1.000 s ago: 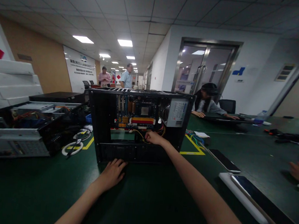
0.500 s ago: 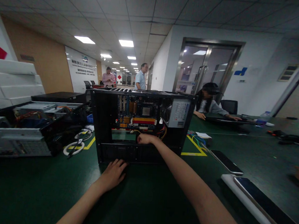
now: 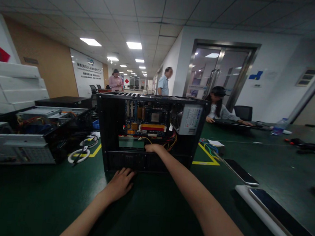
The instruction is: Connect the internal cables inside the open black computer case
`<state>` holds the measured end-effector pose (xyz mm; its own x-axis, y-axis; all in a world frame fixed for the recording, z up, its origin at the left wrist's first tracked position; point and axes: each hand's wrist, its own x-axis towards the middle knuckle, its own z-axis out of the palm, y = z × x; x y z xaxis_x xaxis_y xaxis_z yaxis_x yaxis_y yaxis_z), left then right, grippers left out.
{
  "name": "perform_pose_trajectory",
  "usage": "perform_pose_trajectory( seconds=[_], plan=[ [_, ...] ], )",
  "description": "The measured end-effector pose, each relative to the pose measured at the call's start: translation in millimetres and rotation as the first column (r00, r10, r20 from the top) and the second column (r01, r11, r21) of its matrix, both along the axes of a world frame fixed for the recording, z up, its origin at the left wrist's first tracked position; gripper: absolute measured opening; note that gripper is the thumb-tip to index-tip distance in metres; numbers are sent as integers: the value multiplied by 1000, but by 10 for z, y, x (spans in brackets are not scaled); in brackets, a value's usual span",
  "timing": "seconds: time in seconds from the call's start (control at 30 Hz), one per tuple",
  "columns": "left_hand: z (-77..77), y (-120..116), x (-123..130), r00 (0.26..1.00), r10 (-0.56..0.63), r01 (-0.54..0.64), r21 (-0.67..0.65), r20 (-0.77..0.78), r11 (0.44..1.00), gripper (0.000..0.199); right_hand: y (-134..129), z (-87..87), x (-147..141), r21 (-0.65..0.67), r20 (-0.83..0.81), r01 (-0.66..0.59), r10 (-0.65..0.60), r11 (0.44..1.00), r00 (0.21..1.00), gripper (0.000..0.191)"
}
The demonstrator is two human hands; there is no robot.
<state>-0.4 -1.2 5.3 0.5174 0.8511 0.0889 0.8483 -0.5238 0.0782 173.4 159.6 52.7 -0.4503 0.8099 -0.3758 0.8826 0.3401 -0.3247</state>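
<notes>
A black computer case [image 3: 126,162] stands on the table in front of me, its open side facing me. Inside it are a motherboard [image 3: 136,113] with red and yellow memory slots, a silver power supply [image 3: 189,120] at the right, and loose coloured cables [image 3: 172,141]. My right hand [image 3: 152,148] reaches into the lower middle of the case, beside a dark part there. Its fingers are curled and mostly hidden, so whatever they grip does not show. My left hand [image 3: 121,184] lies with fingers spread against the case's bottom front edge, holding nothing.
Another opened computer case [image 3: 31,136] and coiled white cables [image 3: 78,156] are at the left. To the right are a phone [image 3: 241,172], a white slab [image 3: 262,215] with a dark device, and a bottle [image 3: 279,127]. A seated person [image 3: 219,108] works across the table.
My right hand has sunk slightly lower and deeper into the case, hiding more of its fingers. My left hand stays put. A person in the background has moved right.
</notes>
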Motion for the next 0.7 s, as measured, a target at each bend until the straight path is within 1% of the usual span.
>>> perform_pose_trajectory(
  seconds=[0.07, 0.23, 0.33, 0.43, 0.53, 0.7],
  plan=[
    [-7, 3, -1, 1000, 1, -1, 1, 4, 1000, 42, 17, -17, 4, -17, 2, 7, -7, 1000, 1000, 4],
    [-11, 9, -1, 999, 33, -33, -39, -1, 999, 42, 22, -19, 15, -87, 4, 41, -40, 995, 999, 8],
    [0, 5, 2, 1000, 25, -25, -39, 4, 999, 42, 25, -20, 20, -110, 7, 26, -25, 994, 1000, 8],
    [2, 4, 5, 1000, 14, -14, -29, 5, 999, 43, 36, -32, 22, -90, 8, -1, 1, 996, 1000, 8],
    [-16, 14, 8, 1000, 22, -22, -25, 1, 999, 43, 55, -54, 20, -32, 16, 13, -12, 999, 1000, 10],
    [-34, 25, 2, 1000, 27, -28, -31, -6, 999, 42, 66, -58, 29, -28, 17, 25, -25, 999, 1000, 18]
  ],
)
